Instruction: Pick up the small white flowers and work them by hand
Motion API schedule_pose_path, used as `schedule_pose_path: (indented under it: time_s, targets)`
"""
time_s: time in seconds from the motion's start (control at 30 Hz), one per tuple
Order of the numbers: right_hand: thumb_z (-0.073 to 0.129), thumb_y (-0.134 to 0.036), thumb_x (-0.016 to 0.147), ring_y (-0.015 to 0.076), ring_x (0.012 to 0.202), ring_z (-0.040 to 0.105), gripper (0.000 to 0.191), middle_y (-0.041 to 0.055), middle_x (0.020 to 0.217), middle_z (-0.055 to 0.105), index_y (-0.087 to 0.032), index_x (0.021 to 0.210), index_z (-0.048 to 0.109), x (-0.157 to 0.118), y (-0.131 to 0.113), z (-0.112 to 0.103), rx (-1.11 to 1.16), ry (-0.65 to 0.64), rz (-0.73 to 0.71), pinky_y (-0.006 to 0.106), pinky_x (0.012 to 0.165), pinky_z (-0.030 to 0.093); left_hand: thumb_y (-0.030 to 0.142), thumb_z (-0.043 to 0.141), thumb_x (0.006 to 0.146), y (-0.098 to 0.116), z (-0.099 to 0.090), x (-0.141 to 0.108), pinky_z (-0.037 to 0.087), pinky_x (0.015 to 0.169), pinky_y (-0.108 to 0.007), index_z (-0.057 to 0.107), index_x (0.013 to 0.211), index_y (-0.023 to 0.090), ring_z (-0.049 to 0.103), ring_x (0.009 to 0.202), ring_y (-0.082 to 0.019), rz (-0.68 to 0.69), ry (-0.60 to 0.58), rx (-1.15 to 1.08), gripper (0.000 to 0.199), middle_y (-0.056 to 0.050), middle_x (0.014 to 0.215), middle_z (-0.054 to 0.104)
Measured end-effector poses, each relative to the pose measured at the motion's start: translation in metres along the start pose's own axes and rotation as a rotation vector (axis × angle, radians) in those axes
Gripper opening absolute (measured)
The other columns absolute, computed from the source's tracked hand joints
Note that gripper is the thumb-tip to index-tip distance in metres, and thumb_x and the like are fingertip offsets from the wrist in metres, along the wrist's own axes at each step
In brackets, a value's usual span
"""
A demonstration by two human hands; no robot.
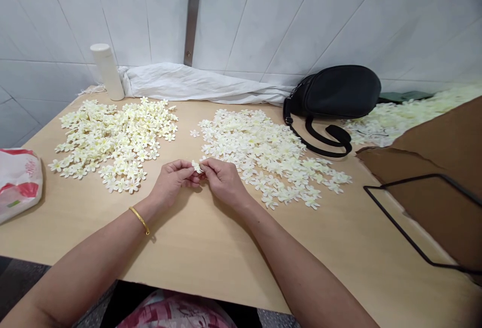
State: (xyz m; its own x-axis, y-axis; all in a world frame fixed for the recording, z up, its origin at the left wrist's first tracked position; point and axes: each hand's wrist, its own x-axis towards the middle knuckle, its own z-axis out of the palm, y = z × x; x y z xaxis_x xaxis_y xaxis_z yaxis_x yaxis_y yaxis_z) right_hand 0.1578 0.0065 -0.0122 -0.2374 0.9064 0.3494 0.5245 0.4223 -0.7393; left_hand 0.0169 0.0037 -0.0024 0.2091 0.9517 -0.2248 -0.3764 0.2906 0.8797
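Note:
Between my two hands, just above the table (196, 247), is a small white artificial flower (196, 167). My left hand (176, 176) pinches it from the left, thumb and fingers pressed together. From the other side my right hand (221, 177) has its fingertips closed at the flower's edge. To the left lies a pile of cream-yellow flowers (120, 134), thicker and cupped. A pile of flatter white flowers (256, 149) spreads to the right, close behind my right hand. One loose flower (195, 133) rests between the piles.
A white bottle (108, 73) and a rolled white cloth (181, 82) stand along the tiled wall. At the back right is a black bag (341, 92) with its strap. A cardboard box (440, 167) and a black wire frame (402, 235) occupy the right; a tissue pack (18, 182) lies left.

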Motion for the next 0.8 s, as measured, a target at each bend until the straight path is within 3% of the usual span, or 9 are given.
schedule_pose_path:
  time_s: [0.17,0.4,0.53,0.63,0.8]
  targets:
    - [0.035,-0.017,0.082,0.0124,0.059,0.046,0.022,0.0025,0.064,0.053,-0.017,0.067,0.05,-0.0002,-0.0001,0.0015,-0.2,0.01,-0.149,0.024,0.058,0.036,0.025,0.066,0.065,-0.0026,-0.0048,0.0028,0.049,0.057,-0.028,0.058,0.065,0.01,0.057,0.051,-0.011,0.01,-0.024,-0.001,0.016,-0.005,0.059,0.061]
    - [0.037,-0.019,0.082,0.0105,0.054,0.043,0.023,-0.0004,0.058,0.049,-0.018,0.062,0.048,0.0007,0.0008,0.0013,-0.08,0.049,-0.042,0.022,0.054,0.034,0.026,0.069,0.064,-0.0008,-0.0026,0.0023,0.049,0.057,-0.027,0.06,0.065,0.01,0.057,0.051,-0.011,0.011,-0.033,-0.013,0.018,-0.005,0.06,0.061]
    - [0.037,-0.02,0.082,0.0104,0.055,0.044,0.023,0.0,0.06,0.05,-0.017,0.063,0.049,0.0005,-0.0016,0.0026,-0.068,0.051,-0.059,0.023,0.056,0.035,0.026,0.07,0.062,-0.0007,-0.0026,0.0024,0.049,0.056,-0.027,0.059,0.066,0.01,0.057,0.052,-0.011,0.01,-0.029,-0.001,0.02,-0.005,0.061,0.061]
    - [0.04,-0.021,0.08,0.0106,0.057,0.048,0.02,-0.0002,0.061,0.053,-0.017,0.064,0.052,0.0006,-0.0026,0.0016,0.078,0.048,0.031,0.023,0.057,0.038,0.021,0.07,0.061,-0.0002,-0.0022,0.0026,0.048,0.055,-0.026,0.058,0.065,0.01,0.055,0.05,-0.01,0.014,-0.03,0.012,0.017,-0.004,0.06,0.061]
    - [0.049,-0.029,0.073,0.0111,0.058,0.056,0.015,-0.0014,0.062,0.056,-0.017,0.065,0.053,0.004,-0.0003,-0.005,0.542,0.035,0.276,0.025,0.059,0.045,0.018,0.067,0.064,-0.0004,-0.0018,0.0024,0.047,0.054,-0.027,0.057,0.064,0.011,0.054,0.049,-0.01,0.023,-0.007,0.013,0.012,-0.003,0.057,0.059]
